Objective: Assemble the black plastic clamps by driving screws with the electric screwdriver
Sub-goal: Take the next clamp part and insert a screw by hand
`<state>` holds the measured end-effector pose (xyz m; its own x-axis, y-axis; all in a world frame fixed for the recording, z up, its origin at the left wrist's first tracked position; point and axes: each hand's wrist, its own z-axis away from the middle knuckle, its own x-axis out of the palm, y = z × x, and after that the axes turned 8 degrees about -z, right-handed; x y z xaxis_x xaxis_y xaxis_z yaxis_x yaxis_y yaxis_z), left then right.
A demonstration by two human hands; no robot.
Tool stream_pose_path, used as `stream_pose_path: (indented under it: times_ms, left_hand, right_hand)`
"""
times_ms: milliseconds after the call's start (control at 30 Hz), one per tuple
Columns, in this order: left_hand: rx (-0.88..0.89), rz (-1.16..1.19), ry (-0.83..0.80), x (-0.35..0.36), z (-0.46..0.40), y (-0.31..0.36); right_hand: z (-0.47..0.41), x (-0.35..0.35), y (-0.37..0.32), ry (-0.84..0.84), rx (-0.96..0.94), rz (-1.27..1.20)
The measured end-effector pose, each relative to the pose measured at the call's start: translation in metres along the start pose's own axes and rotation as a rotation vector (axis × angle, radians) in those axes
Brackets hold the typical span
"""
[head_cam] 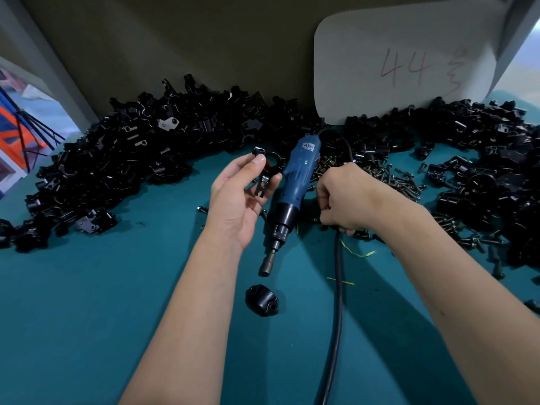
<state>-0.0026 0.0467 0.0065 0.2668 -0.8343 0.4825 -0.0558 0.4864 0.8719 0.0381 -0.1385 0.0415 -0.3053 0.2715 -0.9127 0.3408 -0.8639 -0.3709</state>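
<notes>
Between the hands lies the blue electric screwdriver (292, 194), ungripped; left hand (239, 197) pinches a black plastic ring clamp (267, 171), right hand (342, 197) curls among loose dark screws (403, 182), apparently picking one for loading next.

Blue screwdriver (295, 179), black clamps (117, 159), plain teal tabletop (87, 302), pale grey card (394, 54).

Right hand (342, 197) fingertips hidden among loose dark metal screws (400, 182); contents undeterminable. Black power cable (336, 317) cut off at bottom edge. Heaped black plastic clamp parts (122, 159) individually indistinct.
</notes>
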Motion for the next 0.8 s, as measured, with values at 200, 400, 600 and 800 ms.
stream_pose_path:
  times_ms: [200, 400, 600, 800]
  left_hand:
    - [-0.004, -0.040, -0.009, -0.002, -0.001, -0.003]
    - [0.097, -0.169, -0.080, 0.000, 0.000, -0.007]
    - [0.218, -0.281, -0.085, 0.002, -0.002, -0.011]
    - [0.233, -0.333, -0.084, -0.002, -0.003, -0.007]
  right_hand:
    - [-0.001, -0.002, 0.003, -0.003, 0.006, -0.134]
    - [-0.007, -0.017, -0.002, 0.456, -0.183, -0.853]
    - [-0.020, -0.006, -0.023, 0.563, -0.280, -0.863]
    - [-0.024, 0.003, -0.027, 0.576, -0.322, -0.919]
